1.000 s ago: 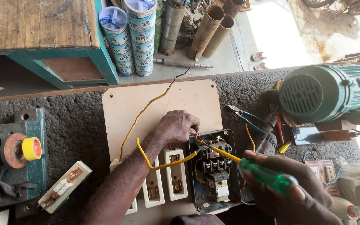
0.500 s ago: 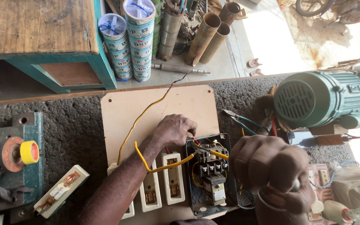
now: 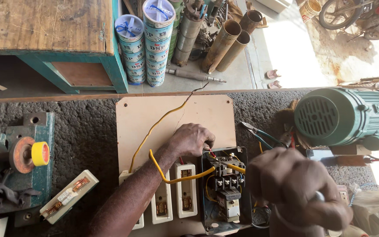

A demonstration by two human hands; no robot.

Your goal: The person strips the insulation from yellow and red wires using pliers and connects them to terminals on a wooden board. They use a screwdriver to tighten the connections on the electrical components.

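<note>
Upper centre of the frame: two stacks of round tins (image 3: 148,44), white with blue-green label bands and pale lids, stand on the concrete floor (image 3: 237,74) beside a teal wooden table (image 3: 66,39). Rusty metal pipes (image 3: 229,44) lean just to their right. Sunlight washes out the floor at upper right.

Down on the bench (image 3: 84,127), its top dark and rough like coarse matting, lies a pale wooden board (image 3: 172,114). At its lower edge sits an open switch box (image 3: 224,188), black contactor inside, with yellow and red wiring. Three white rectangular fuse holders (image 3: 185,191) lie in a row to its left, and another lies apart at lower left.

The left hand (image 3: 191,139) sits at the box's upper left corner, fingers curled down onto the wires there; a yellow wire (image 3: 154,129) loops under the wrist and trails up across the board. The right hand (image 3: 297,191), large and blurred at lower right, is closed in a fist around a tool handle, mostly hidden.

A green electric motor (image 3: 343,116) fills the right edge. Pliers (image 3: 259,134) lie between it and the board. A yellow tape roll (image 3: 40,153) sits on a teal machine at the left.
</note>
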